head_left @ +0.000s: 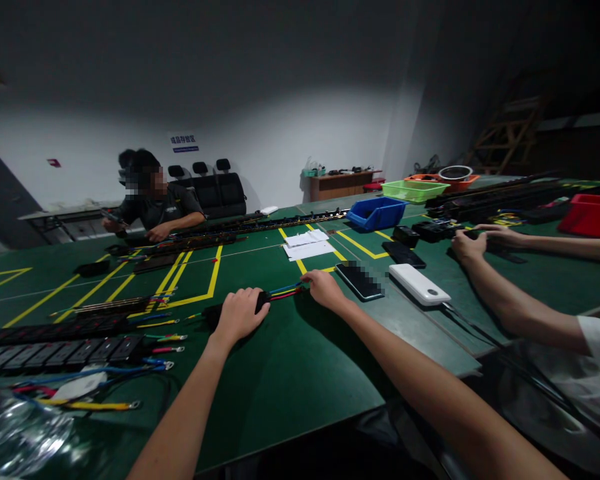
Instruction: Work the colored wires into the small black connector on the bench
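My left hand (241, 313) is closed over a small black block (263, 301) on the green table. Out of the block's right side run blue, yellow and red wires (286, 291). My right hand (324, 289) pinches the far ends of these wires between thumb and fingers, which hide the tips. Left of my left hand, a short green-yellow wire (194, 316) sticks out from the block's other side. Rows of black modules (65, 353) with coloured, ring-ended leads lie further left.
A phone (360, 280) and a white power bank (420, 285) lie right of my right hand. Papers (307, 245) and a blue bin (376, 213) are beyond. A co-worker's hands (473, 243) work at the right; another person (155, 200) sits across. Clear plastic (23, 433) lies near left.
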